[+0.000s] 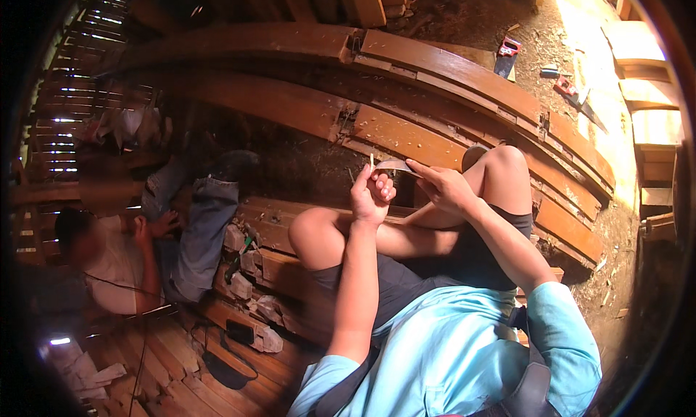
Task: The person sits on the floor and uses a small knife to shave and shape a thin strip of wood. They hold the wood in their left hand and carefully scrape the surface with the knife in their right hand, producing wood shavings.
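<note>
I sit with both knees drawn up, wearing a light blue shirt and dark shorts. My left hand (372,193) is curled into a fist around a thin pale stick (372,161) that pokes up from it. My right hand (442,185) pinches a small pale curved strip (395,165) and holds it against the stick, index finger stretched along it. Both hands meet just above my left knee (313,232). What the strip is made of I cannot tell.
Long curved brown wooden beams (435,69) with metal joints arc across the dirt floor ahead. Another person (130,250) in a white shirt and jeans lies at my left. Stone chunks (243,268), a dark bag (225,362) and hand tools (507,54) lie about.
</note>
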Tool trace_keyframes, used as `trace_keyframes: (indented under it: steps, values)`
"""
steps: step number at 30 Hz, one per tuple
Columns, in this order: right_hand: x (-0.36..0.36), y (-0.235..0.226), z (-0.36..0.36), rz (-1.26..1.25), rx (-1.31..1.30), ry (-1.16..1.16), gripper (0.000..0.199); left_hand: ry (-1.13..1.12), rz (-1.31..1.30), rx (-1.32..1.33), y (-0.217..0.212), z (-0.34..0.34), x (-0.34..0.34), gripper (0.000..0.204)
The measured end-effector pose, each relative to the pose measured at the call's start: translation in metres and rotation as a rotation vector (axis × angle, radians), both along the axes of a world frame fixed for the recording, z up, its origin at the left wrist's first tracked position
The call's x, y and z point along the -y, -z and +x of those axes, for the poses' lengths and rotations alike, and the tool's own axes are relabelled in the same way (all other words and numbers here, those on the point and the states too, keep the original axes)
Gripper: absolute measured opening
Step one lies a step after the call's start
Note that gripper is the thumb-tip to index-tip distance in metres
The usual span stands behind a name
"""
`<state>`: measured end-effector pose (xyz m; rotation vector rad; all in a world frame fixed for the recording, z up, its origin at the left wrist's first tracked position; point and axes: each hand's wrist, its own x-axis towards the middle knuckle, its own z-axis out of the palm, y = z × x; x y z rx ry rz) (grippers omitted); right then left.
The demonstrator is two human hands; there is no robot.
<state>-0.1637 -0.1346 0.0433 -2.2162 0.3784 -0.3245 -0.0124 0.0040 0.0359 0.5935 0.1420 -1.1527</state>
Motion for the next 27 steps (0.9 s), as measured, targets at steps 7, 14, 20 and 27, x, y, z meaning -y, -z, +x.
trace_keyframes:
  steps: [7,14,20,27]
  values:
    - [0.004,0.016,0.0,0.068,0.01,-0.017,0.049,0.065,0.051,0.068,0.003,0.001,0.014,0.031]
    - [-0.001,0.012,-0.004,0.137,-0.051,0.015,0.049,0.121,0.014,0.107,-0.001,-0.001,0.013,0.027]
    - [-0.015,0.01,0.003,0.166,-0.083,0.128,0.052,0.096,0.033,0.126,-0.012,-0.003,0.011,0.028]
    - [0.035,0.056,0.016,0.36,0.102,0.612,0.047,0.218,-0.002,0.34,-0.028,-0.037,-0.008,0.029]
